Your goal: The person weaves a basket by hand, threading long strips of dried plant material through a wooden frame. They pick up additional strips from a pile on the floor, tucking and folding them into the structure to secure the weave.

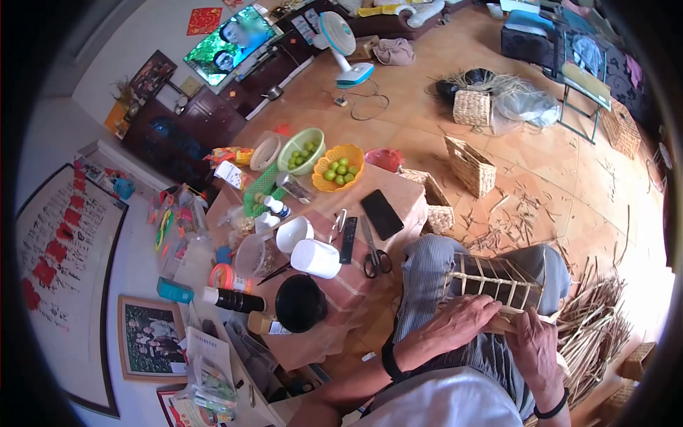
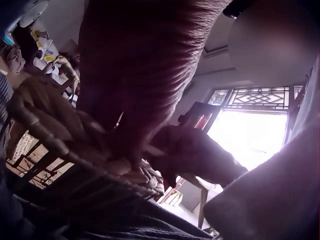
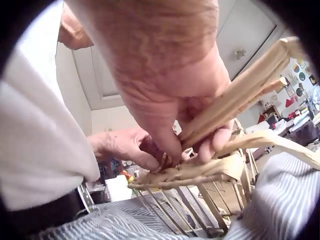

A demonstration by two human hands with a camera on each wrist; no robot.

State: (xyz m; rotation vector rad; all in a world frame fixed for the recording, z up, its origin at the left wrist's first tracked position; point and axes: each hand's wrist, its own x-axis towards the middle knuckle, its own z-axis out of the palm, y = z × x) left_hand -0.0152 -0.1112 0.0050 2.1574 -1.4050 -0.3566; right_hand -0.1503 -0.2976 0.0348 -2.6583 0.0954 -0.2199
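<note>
A slatted frame (image 1: pixel 498 280) with a woven edge (image 3: pixel 200 172) lies across the person's lap. The left hand (image 1: pixel 459 320) reaches in from the left, its fingers at the woven edge; in the right wrist view the left hand (image 3: pixel 122 147) pinches the weave there. Close beside it the right hand (image 1: pixel 535 349) grips a pale flat strip; in the right wrist view the right hand (image 3: pixel 170 90) has thumb and fingers round that strip (image 3: pixel 240 92), which sticks up to the right. The left wrist view is dark, with the weave (image 2: pixel 100 160) under the left hand (image 2: pixel 135 75).
Left of the lap, a table (image 1: pixel 348 299) holds scissors (image 1: pixel 375 257), a phone (image 1: pixel 382 214), a black bowl (image 1: pixel 301 303) and fruit baskets. Loose strips (image 1: pixel 590 331) are heaped at the right. Woven baskets (image 1: pixel 471 167) and scraps lie on the tiled floor.
</note>
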